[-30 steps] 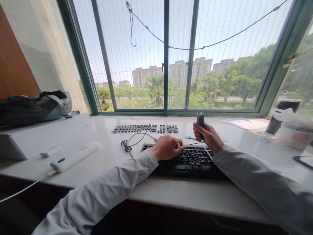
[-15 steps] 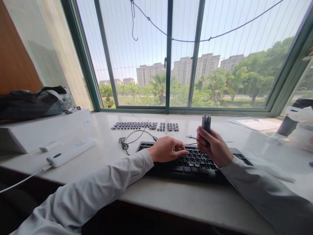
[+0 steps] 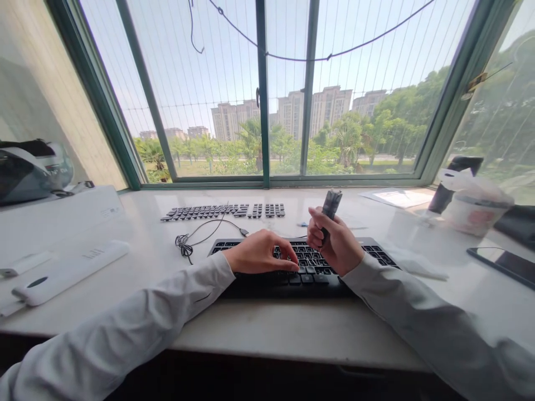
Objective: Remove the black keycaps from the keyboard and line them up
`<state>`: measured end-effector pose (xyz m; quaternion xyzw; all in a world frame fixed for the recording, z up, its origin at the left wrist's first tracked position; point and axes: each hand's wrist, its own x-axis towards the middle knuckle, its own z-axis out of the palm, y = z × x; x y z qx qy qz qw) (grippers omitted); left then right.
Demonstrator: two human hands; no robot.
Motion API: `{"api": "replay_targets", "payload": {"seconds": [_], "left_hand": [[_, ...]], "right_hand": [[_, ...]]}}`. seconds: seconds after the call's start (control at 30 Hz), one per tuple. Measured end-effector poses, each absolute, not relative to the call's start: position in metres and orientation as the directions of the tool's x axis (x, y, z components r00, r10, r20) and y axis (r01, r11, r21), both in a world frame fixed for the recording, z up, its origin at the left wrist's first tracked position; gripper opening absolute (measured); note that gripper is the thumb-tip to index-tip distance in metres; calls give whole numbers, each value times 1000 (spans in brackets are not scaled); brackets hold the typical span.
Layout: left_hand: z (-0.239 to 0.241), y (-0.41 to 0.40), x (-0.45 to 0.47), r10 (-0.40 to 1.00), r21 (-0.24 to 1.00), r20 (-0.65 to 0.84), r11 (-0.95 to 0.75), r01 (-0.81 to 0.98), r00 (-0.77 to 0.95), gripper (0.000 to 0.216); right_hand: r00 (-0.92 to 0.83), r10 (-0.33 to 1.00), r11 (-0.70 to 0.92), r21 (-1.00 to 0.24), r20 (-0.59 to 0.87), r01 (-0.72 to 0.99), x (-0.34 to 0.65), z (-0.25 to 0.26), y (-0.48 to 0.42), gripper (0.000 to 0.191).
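Head view shows the long black plastic keyboard (image 3: 307,257) lying crosswise, its long axis running left to right; the bare left hand (image 3: 259,252), the nearer one to the few small dark keycaps (image 3: 307,278) at the keyboard's front centre, has thumb and forefinger almost together just beside them, though whether they pinch one I cannot tell. Over the keyboard's right half, the bare right hand (image 3: 337,240) is clamped around a dark, block-shaped tool (image 3: 331,205) with a grey upper end, hiding some keys. Beyond the keyboard's left end lies a coiled thin black cable (image 3: 183,241), then rows of loose black keycaps (image 3: 223,211).
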<state>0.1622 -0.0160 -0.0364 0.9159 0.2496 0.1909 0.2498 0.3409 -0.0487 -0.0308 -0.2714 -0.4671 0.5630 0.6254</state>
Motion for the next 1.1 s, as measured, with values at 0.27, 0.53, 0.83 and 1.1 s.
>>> {"api": "replay_targets", "payload": {"seconds": [0.27, 0.53, 0.83, 1.1], "left_hand": [[-43, -19, 167, 574, 601, 305, -735, 313, 760, 24], [-47, -21, 171, 567, 580, 293, -746, 328, 770, 20], [-41, -17, 164, 553, 533, 245, -763, 366, 797, 14], [-39, -16, 163, 523, 486, 224, -792, 371, 823, 12]], "right_hand": [[-56, 975, 179, -907, 216, -382, 329, -45, -50, 49], [-74, 977, 158, -915, 199, -370, 327, -43, -54, 49], [-77, 962, 226, -924, 261, -310, 328, -54, -47, 45], [-97, 944, 281, -920, 316, -273, 324, -61, -41, 43]]}}
